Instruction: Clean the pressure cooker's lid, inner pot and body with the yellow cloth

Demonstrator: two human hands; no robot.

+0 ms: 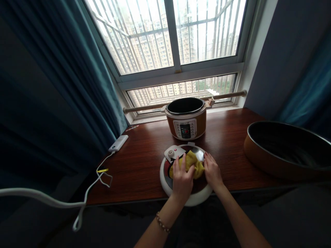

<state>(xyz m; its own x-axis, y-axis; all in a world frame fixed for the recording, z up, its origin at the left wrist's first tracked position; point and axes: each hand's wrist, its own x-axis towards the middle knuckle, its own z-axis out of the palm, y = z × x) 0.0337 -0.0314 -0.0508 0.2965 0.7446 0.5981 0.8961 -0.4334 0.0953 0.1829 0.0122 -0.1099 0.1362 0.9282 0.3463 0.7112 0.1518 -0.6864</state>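
By the left hand (182, 181), fingers splayed, a soft, crumpled yellow cloth (198, 168) is pressed onto the round, glossy lid (198, 186); the right hand (213, 171) is laid open on its side. The lid is set across the near edge of the wood-grained table (134, 172); a rounded cooker (185, 119) is placed toward the far edge.

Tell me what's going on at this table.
A person's left hand is on a yellow cloth, over a round cooker lid. The right hand lies at the lid's right side. The lid sits at the near edge of the wooden table, in front of the uncovered cooker.
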